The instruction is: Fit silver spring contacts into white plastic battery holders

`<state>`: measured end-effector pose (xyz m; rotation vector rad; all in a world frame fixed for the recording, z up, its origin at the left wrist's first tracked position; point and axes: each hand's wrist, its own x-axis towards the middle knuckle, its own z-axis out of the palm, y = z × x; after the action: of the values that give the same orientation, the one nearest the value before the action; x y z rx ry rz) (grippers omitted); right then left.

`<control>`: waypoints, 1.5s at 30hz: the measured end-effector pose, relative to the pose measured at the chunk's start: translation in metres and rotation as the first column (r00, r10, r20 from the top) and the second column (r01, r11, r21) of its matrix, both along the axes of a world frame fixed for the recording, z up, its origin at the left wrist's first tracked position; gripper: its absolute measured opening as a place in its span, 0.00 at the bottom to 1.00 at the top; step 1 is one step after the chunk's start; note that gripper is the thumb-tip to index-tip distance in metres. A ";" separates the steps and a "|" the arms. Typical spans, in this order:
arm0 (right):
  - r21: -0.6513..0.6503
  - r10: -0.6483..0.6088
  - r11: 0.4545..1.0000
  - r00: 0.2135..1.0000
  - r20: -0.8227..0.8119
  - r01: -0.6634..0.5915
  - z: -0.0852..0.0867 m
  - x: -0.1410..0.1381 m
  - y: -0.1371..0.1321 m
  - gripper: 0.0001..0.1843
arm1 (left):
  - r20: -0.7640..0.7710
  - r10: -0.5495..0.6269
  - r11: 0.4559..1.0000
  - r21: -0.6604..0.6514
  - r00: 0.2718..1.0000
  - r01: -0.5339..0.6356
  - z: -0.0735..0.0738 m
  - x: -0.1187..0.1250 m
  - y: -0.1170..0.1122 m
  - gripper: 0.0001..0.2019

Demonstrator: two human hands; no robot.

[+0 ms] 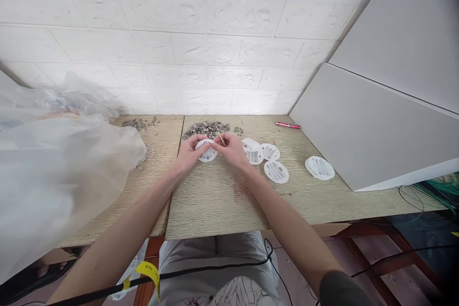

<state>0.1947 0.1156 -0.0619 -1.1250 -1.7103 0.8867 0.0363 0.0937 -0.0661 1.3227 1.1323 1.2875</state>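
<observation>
My left hand grips a round white plastic part at its left rim, just above the wooden table. My right hand is closed in a pinch at the part's upper right edge, holding a thin stick-like piece. Just behind my hands lies a heap of small grey metal bits. Several more round white plastic parts lie on the table to the right of my right hand.
A big clear plastic bag covers the left of the table. A red pen-like object lies at the back right. A white panel stands along the right side. A brick wall is behind. Cables hang below the table edge.
</observation>
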 end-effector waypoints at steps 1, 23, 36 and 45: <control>0.122 -0.013 0.992 0.998 0.057 0.006 0.000 -0.001 -0.002 0.08 | -0.076 0.016 0.997 0.083 0.997 -0.010 0.000 -0.001 0.000 0.14; 0.183 -0.050 0.983 0.906 0.420 -0.031 0.014 -0.004 -0.003 0.08 | -0.490 0.131 0.983 0.174 0.862 -0.051 0.013 -0.012 0.004 0.06; -0.579 0.511 0.795 0.713 0.479 -0.180 0.037 -0.001 0.020 0.11 | -0.573 -0.543 0.803 -0.568 0.614 0.179 0.053 -0.005 0.026 0.01; -0.423 0.387 0.895 0.724 0.571 -0.146 0.025 -0.002 -0.002 0.16 | -0.751 -0.406 0.912 -0.369 0.521 0.179 0.036 -0.008 0.014 0.04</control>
<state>0.1931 0.1135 -0.0367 -1.5751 -2.4023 1.0978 0.0279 0.1081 -0.0305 1.8843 1.5232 0.1795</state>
